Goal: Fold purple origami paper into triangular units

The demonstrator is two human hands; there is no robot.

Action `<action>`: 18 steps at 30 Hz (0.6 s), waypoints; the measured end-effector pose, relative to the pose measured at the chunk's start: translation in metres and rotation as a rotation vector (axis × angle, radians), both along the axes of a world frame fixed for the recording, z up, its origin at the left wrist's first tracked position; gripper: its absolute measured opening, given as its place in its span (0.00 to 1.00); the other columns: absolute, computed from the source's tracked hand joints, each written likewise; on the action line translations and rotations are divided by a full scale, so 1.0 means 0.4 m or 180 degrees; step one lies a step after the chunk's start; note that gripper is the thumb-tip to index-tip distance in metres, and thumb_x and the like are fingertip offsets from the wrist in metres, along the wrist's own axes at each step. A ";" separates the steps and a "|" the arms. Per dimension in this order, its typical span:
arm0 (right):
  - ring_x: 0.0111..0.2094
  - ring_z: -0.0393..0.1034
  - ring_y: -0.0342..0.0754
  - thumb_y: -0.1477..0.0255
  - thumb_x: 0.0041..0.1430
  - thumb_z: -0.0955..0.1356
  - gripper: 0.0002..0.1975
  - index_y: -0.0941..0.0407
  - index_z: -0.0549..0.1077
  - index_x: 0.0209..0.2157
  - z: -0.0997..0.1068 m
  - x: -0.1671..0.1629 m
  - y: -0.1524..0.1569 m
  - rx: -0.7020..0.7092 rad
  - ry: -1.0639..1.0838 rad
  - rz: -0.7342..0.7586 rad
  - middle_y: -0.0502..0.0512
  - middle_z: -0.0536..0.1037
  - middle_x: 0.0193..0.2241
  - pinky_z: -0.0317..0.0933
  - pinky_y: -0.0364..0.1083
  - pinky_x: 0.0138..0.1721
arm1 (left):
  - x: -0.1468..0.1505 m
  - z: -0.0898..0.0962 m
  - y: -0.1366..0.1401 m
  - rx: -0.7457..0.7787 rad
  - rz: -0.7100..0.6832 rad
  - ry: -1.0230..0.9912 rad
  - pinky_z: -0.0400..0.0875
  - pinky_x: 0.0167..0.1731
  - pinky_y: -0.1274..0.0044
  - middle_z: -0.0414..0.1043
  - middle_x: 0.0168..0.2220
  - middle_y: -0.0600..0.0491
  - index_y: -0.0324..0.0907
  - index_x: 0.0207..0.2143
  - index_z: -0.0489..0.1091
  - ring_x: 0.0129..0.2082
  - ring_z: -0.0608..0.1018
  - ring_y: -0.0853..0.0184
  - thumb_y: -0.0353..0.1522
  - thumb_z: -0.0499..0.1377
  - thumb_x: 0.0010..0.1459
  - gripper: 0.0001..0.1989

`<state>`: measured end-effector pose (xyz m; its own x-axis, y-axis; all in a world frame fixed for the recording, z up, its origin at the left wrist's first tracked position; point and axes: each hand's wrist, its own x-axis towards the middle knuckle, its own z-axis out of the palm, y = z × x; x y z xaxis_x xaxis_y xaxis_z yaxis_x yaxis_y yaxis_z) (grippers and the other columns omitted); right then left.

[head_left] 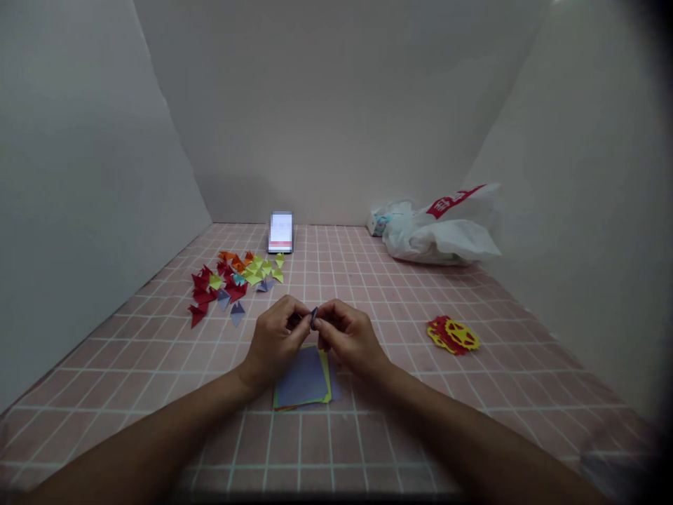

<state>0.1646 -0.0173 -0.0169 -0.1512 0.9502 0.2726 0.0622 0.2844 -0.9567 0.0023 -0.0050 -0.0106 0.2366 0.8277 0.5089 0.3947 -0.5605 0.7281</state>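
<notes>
Can make out no word for certain. Find white characters across the red band of the white plastic bag, slanted and too small to read. Find blue-green marks on the small box beside it, likewise too small. See only pixel blocks on the lit phone. Can recognise one sign: a five-pointed star inside the yellow cutout.

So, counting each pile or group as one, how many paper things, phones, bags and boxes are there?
Held purple paper: 1
Pile of square sheets: 1
Group of folded papers: 1
Pile of red-and-yellow cut-outs: 1
Phone: 1
Bag: 1
Box: 1
Total: 7
</notes>
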 end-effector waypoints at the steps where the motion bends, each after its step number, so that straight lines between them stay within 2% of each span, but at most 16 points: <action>1: 0.21 0.68 0.41 0.72 0.58 0.69 0.03 0.55 0.71 0.30 0.002 0.000 -0.003 0.0082 -0.0133 -0.0059 0.47 0.72 0.22 0.61 0.42 0.23 | 0.000 0.002 -0.001 0.0090 0.0015 0.0073 0.66 0.28 0.77 0.69 0.28 0.55 0.41 0.29 0.69 0.27 0.73 0.70 0.28 0.58 0.60 0.05; 3: 0.20 0.67 0.41 0.73 0.58 0.68 0.04 0.55 0.71 0.29 0.007 -0.001 -0.007 0.0161 -0.0265 -0.0133 0.46 0.71 0.21 0.60 0.42 0.23 | 0.000 0.004 -0.002 0.0178 0.0005 0.0156 0.66 0.29 0.77 0.69 0.28 0.55 0.41 0.30 0.69 0.28 0.72 0.69 0.27 0.58 0.60 0.05; 6: 0.20 0.67 0.41 0.73 0.58 0.67 0.05 0.55 0.71 0.28 0.010 -0.002 -0.007 -0.0014 -0.0135 -0.0112 0.46 0.70 0.19 0.60 0.42 0.23 | 0.000 0.003 -0.001 0.0141 -0.0006 0.0158 0.65 0.29 0.77 0.69 0.28 0.54 0.41 0.30 0.68 0.27 0.72 0.69 0.28 0.58 0.60 0.05; 10: 0.19 0.67 0.41 0.71 0.57 0.68 0.05 0.56 0.70 0.28 0.007 -0.002 0.000 -0.0350 0.0176 0.0035 0.46 0.71 0.18 0.60 0.41 0.22 | -0.002 -0.005 0.001 -0.0045 -0.0031 0.0049 0.67 0.29 0.77 0.70 0.28 0.54 0.41 0.30 0.69 0.28 0.73 0.69 0.29 0.59 0.61 0.06; 18: 0.17 0.67 0.40 0.72 0.55 0.69 0.05 0.55 0.69 0.26 0.004 -0.005 0.002 -0.0564 0.0516 0.0059 0.45 0.71 0.16 0.61 0.40 0.21 | -0.002 -0.012 0.006 -0.0416 -0.0167 -0.0364 0.72 0.28 0.78 0.71 0.29 0.54 0.41 0.32 0.70 0.27 0.77 0.70 0.31 0.59 0.61 0.04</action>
